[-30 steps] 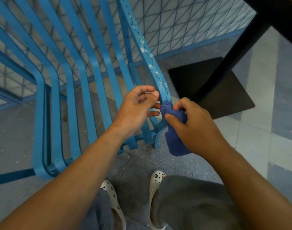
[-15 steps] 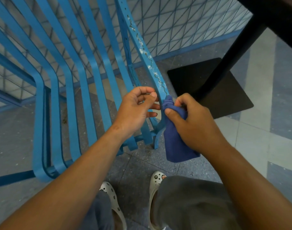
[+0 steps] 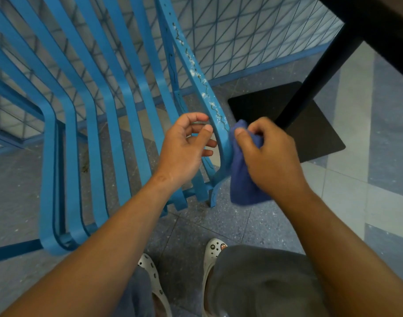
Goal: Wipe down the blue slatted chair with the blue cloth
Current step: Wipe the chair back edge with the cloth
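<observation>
The blue slatted chair [image 3: 118, 124] fills the left and middle of the view, its slats curving from the back down into the seat. White specks and dark squiggles mark its rightmost slat [image 3: 196, 72]. My right hand [image 3: 269, 159] grips the bunched dark blue cloth [image 3: 244, 186] and presses it against the right side of that slat at the bend. Most of the cloth hangs below my fist. My left hand [image 3: 184, 149] is just left of the same slat, fingers curled and spread, with nothing in it.
A black table leg [image 3: 317, 74] and its flat black base plate [image 3: 315, 133] stand close on the right, the tabletop edge above. A tiled wall with a blue skirting runs behind the chair. My white clogs [image 3: 213, 252] are on the speckled floor below.
My left hand has let go of the right slat and opened beside it. My right hand with the cloth has shifted slightly up along the slat's right side.
</observation>
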Tool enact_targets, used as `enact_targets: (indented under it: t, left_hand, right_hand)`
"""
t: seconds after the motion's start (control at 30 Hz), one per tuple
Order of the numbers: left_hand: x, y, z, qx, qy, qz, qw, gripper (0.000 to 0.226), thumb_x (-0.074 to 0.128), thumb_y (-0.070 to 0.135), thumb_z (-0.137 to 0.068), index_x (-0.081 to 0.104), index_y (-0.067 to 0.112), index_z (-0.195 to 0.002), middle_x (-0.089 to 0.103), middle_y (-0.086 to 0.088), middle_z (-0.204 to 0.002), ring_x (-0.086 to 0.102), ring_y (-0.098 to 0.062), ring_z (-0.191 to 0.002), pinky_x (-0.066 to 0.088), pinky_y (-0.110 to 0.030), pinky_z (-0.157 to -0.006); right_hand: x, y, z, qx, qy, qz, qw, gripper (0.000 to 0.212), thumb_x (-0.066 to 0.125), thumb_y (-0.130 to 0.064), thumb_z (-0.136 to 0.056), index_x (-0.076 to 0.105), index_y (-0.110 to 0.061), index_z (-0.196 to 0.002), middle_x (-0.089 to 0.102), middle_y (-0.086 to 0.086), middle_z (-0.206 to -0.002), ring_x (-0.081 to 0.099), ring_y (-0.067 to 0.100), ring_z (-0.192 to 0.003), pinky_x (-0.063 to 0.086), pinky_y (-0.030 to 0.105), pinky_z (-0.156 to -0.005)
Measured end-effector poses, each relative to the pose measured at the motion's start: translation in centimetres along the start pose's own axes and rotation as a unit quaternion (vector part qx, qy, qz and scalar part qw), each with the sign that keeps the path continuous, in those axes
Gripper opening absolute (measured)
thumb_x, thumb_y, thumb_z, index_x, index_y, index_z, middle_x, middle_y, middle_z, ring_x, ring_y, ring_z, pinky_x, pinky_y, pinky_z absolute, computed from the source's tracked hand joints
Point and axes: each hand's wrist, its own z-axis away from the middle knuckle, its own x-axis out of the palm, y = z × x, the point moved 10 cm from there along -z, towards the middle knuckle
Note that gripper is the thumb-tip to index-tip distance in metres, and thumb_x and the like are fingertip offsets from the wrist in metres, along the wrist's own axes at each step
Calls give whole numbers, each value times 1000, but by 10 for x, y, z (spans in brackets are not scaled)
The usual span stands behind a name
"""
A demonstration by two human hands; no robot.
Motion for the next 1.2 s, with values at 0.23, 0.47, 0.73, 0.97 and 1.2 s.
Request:
enact_targets:
  t: [0.23, 0.47, 0.73, 0.97, 1.2]
  left_hand:
    - [-7, 24, 6, 112, 16, -151, 982, 45, 62, 23, -101, 52, 27, -145, 51, 14, -143, 62, 3, -110, 55, -18, -86]
    - [-3, 28, 8, 149, 2, -188, 971, 48, 64, 19, -99, 52, 21, -146, 51, 13, -146, 60, -2, -115, 55, -18, -84]
    - [-4, 27, 6, 144, -12, -183, 972, 44, 61, 16, -101, 54, 26, -143, 53, 11, -147, 62, 1, -114, 56, -21, -88]
    - [-5, 26, 6, 130, -28, -194, 972, 45, 55, 7, -102, 55, 26, -142, 50, 17, -150, 63, 0, -114, 55, -24, -95]
    - [-7, 24, 3, 124, -31, -186, 974, 43, 55, 6, -101, 55, 24, -141, 53, 19, -146, 63, -2, -116, 56, -36, -98]
  right_hand:
    - [5, -16, 12, -72, 5, -47, 996, 12, 60, -35, -100, 64, -26, -107, 65, -15, -100, 64, -2, -98, 55, 13, -74]
    - [-7, -12, -13, -48, 58, -48, 996, 12, 61, -29, -100, 67, -21, -106, 66, -2, -103, 62, 7, -97, 55, 36, -86]
    - [13, -29, 8, -106, 42, 3, 993, 11, 65, -34, -96, 66, -23, -98, 60, -6, -97, 59, 2, -89, 48, 15, -73]
    - [-9, -18, -20, -49, 95, -40, 993, 10, 61, -30, -98, 66, -22, -98, 63, -2, -99, 60, 6, -92, 54, 37, -82]
    - [17, -36, 7, -104, 55, 4, 993, 12, 67, -34, -95, 65, -22, -95, 59, -5, -94, 60, 4, -87, 52, 21, -70]
